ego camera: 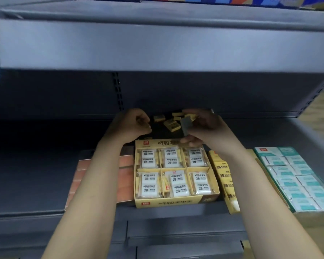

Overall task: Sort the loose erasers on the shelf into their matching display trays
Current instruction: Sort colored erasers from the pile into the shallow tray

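Several loose yellow erasers (172, 123) lie at the back of the dark shelf, behind a yellow display tray (168, 202) filled with white 2B erasers in six compartments. My right hand (204, 128) is above the tray's back edge, gripping a grey-wrapped eraser (186, 125) between fingers and thumb. My left hand (133, 126) hovers left of the loose pile with its fingers curled in; whether it holds anything is hidden.
A narrow yellow 2B tray (225, 181) stands right of the big one, then a teal-and-white eraser tray (295, 179) further right. An orange box (127, 176) lies to the left. The shelf above (157, 43) overhangs low.
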Motion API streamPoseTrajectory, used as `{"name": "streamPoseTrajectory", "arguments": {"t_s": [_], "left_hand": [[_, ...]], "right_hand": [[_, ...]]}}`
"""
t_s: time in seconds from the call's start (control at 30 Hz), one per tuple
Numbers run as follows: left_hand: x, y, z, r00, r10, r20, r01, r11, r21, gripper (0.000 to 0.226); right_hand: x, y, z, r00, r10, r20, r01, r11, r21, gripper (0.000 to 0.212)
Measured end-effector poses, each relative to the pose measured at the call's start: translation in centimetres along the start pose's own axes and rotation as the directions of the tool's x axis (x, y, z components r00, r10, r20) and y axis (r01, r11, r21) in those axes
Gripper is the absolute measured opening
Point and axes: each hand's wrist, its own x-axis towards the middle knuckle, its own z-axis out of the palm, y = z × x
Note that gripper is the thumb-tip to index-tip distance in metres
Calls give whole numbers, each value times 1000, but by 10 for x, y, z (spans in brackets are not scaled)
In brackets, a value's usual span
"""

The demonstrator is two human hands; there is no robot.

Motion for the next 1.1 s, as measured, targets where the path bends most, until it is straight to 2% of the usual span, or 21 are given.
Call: {"name": "streamPoseTrajectory", "arguments": {"t_s": [0.13,0.3,0.43,0.63,0.8,1.1], "left_hand": [[-41,-8,-16,997,-19,-79,19,1000,2,22],[-81,-21,-27,990,-25,-138,30,999,29,26],[-100,-31,-41,984,-42,-176,43,999,3,26],[-113,-46,-55,976,-64,-208,64,998,-8,27],[-118,-57,-56,981,-59,-184,61,998,5,27],[-121,-63,-60,980,-59,-190,55,998,-29,28]], "right_hand": [[-8,-10,23,998,-4,67,7,999,-46,36],[-9,-9,51,998,-54,37,59,990,-128,20],[-10,-4,69,999,-43,20,44,994,-98,15],[-17,-3,90,995,-45,90,41,998,42,20],[-11,-6,105,989,-125,79,143,942,-304,12],[-2,-12,140,977,-70,201,176,797,-578,12]]}}
